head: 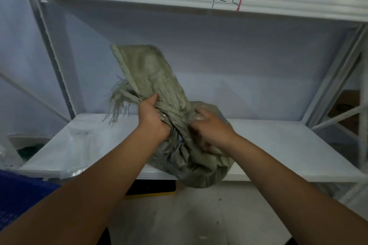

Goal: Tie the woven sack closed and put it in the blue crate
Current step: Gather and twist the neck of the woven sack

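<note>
Woven sack (191, 167) looks soft, slack; take its neck (176, 123): your left grip (153, 119) clamps it, right grip (211, 128) pinches folds below.

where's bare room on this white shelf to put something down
Widest bare patch: the white shelf board between the grey-green woven sack and the white right-hand upright. A narrower strip runs behind the sack to the back wall. Crowded: the front middle, taken by the sack, and the left end under crumpled clear plastic.
</note>
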Motion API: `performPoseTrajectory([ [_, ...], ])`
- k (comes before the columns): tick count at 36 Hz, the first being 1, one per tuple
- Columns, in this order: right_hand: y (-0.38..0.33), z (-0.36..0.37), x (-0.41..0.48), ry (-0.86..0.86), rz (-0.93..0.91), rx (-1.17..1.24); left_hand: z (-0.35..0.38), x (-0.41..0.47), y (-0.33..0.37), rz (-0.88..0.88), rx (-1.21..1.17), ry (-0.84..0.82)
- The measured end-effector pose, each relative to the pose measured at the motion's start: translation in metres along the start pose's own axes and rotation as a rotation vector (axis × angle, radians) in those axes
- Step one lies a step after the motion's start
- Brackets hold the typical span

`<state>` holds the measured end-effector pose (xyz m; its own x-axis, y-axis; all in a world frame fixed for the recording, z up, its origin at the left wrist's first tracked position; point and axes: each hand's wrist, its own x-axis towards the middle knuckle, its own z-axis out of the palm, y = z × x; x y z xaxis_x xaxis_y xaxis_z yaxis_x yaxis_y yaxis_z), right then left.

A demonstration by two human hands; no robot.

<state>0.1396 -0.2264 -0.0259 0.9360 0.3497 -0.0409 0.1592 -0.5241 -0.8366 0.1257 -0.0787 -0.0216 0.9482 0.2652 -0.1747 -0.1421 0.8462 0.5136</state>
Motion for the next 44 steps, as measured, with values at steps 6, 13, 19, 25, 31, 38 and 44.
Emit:
performPoseTrajectory([
  [6,0.003,-0.006,0.007,-0.098,0.294,0.002,0.001,-0.005,-0.009,-0.012,0.128,-0.043],
  [13,0.022,-0.011,0.021,0.158,0.068,-0.082,0.004,-0.006,-0.008,-0.106,0.292,-0.137],
  [19,0.014,0.002,0.022,-0.028,0.258,0.655,0.003,-0.007,-0.008,-0.133,0.463,-0.121],
  [25,0.004,-0.001,0.021,-0.082,0.081,1.067,0.004,-0.013,-0.018,0.155,1.138,-0.102],
  [31,0.005,-0.007,0.021,-0.088,-0.007,1.144,-0.005,-0.006,-0.021,0.355,1.308,-0.095],
  [38,0.011,-0.002,0.023,0.024,0.001,0.933,-0.007,0.004,-0.016,0.325,1.395,0.017],
  [44,0.013,-0.005,0.026,0.147,-0.020,0.921,-0.010,-0.005,-0.013,0.002,1.282,-0.242],
])
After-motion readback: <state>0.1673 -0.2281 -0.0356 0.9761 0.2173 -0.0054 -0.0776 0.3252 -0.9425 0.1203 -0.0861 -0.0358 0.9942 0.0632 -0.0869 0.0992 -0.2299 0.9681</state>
